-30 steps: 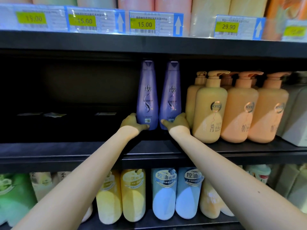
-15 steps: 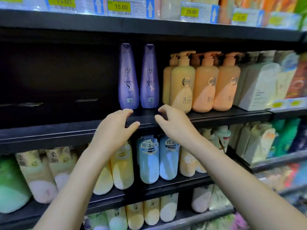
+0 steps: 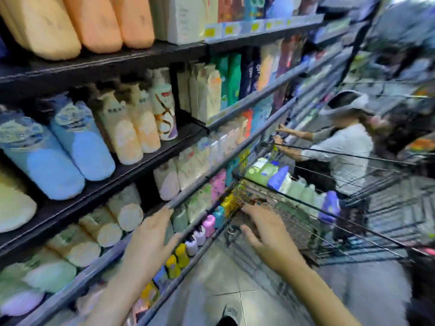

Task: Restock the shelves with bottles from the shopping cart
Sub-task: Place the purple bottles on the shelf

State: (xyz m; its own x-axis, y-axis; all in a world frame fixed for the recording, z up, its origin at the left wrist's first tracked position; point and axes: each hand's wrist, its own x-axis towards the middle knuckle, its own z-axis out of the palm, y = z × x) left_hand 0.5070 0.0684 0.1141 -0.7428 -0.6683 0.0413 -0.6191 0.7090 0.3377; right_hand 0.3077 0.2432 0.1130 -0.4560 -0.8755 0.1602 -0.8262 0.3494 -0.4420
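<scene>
Shop aisle: stocked shelves (image 3: 164, 147), price tags (image 3: 229, 30), shopping cart (image 3: 329, 208).

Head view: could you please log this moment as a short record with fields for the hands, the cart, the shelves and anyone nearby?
left hand: left hand, open, fingers spread, holding nothing, in front of the lower shelves
right hand: right hand, open, empty, stretched toward the shopping cart
cart: shopping cart, wire, holds purple bottles and green ones
shelves: shelves on the left, stocked with bottles
nearby: person in a white shirt beyond the cart, reaching to the shelves
image: motion-blurred
</scene>
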